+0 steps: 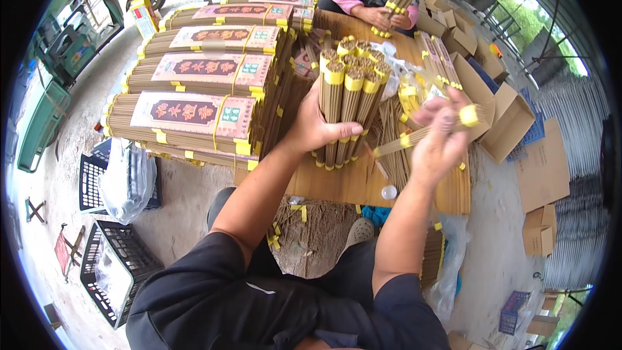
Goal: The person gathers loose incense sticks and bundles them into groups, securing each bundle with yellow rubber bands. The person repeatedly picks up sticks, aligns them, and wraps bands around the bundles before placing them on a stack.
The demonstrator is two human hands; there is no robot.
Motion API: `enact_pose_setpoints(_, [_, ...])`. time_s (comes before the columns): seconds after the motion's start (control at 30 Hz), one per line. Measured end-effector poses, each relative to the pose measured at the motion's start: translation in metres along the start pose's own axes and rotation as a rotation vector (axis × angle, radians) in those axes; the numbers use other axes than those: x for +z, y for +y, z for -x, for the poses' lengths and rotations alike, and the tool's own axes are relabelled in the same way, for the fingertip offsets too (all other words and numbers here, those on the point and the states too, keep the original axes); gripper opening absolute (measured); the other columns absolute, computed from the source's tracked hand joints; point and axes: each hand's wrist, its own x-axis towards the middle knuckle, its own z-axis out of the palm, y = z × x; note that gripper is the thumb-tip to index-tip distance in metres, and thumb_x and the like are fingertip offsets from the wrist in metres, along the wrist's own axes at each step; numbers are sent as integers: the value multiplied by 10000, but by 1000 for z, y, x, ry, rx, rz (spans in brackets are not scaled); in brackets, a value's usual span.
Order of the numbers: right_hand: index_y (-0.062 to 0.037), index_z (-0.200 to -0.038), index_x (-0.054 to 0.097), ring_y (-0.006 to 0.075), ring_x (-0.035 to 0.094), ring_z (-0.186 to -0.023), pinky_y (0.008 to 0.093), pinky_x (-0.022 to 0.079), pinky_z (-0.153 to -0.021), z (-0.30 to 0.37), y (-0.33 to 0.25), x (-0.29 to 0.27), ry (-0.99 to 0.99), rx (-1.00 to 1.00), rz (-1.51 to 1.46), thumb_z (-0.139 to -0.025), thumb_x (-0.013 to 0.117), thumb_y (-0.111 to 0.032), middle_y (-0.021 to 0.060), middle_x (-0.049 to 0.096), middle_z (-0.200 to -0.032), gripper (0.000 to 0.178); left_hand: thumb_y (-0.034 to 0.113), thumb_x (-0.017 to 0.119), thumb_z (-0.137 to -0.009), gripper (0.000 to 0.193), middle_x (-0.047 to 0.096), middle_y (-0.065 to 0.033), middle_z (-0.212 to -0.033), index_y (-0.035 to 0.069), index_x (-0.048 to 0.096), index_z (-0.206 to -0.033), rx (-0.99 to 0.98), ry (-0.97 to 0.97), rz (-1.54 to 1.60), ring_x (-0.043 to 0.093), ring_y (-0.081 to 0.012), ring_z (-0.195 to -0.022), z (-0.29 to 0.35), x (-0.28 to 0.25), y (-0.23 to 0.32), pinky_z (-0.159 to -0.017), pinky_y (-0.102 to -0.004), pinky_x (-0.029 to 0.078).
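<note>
Several tan incense stick bundles (pixel 354 100) with yellow bands stand upright in a tight cluster on the wooden table. My left hand (pixel 317 123) is closed around the cluster's left side, its thumb across the front and its other fingers hidden behind. To the right, my right hand (pixel 440 146) grips a single incense stick bundle (pixel 469 115), tilted, with a yellow band near its upper end; motion blurs the fingers slightly. Loose sticks (pixel 391 126) lie on the table between the cluster and my right hand. Close by is a small round white object (pixel 389 192).
Labelled incense packs (pixel 194 113) are piled high at the left. Across the table (pixel 324 185), a co-worker's hands (pixel 382 18) hold more bundles. Open cardboard boxes (pixel 505 120) stand at the right. Black crates (pixel 120 272) sit on the floor at lower left.
</note>
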Motion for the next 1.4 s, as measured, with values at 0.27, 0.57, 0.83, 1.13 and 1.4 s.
enact_pose_setpoints(0.27, [-156, -1416, 616, 344, 639, -1237, 399, 501, -1013, -17, 63, -71, -376, 296, 943, -1001, 676, -358, 197, 649, -1362, 465, 172, 936, -733, 872, 616, -92, -1327, 7, 433, -1426, -101, 8, 44, 595, -187, -1211, 5, 2, 10, -1068, -359, 465])
enact_pose_setpoints(0.57, [-128, -1358, 675, 304, 690, -1122, 359, 535, -947, 14, 115, -61, -408, 233, 969, -962, 735, -306, 161, 708, -1198, 438, 168, 948, -725, 983, 564, -94, -1426, -1, 390, -1516, -117, 7, 20, 529, -184, -1312, 9, 2, 10, -1129, -361, 411])
enact_pose_setpoints(0.83, [18, -1368, 504, 195, 639, -1129, 361, 510, -996, 15, 37, 47, -361, 156, -299, -766, 935, -389, 117, 660, -1240, 845, 386, 1016, -605, 1083, 632, -125, -1354, 2, 464, -1453, -54, -65, -174, 582, -203, -1261, 14, 8, -5, -1087, -373, 452])
enact_pose_setpoints(1.13, [17, -1302, 573, 169, 665, -1029, 337, 532, -939, 25, 10, 45, -89, 370, -548, -799, 914, -270, 86, 689, -1176, 673, 542, 1002, -517, 1190, 679, -171, -1276, -13, 479, -1430, 71, -7, -463, 668, -241, -1185, 17, 14, 3, -1014, -384, 522])
enact_pose_setpoints(1.4, [42, -1406, 502, 177, 622, -1157, 348, 494, -1019, 24, -4, 46, -149, 156, -456, -810, 902, -390, 101, 660, -1248, 837, 527, 906, -737, 1214, 571, -218, -1422, -42, 238, -1576, 125, -140, -388, 585, -319, -1310, 18, 13, 8, -1104, -401, 442])
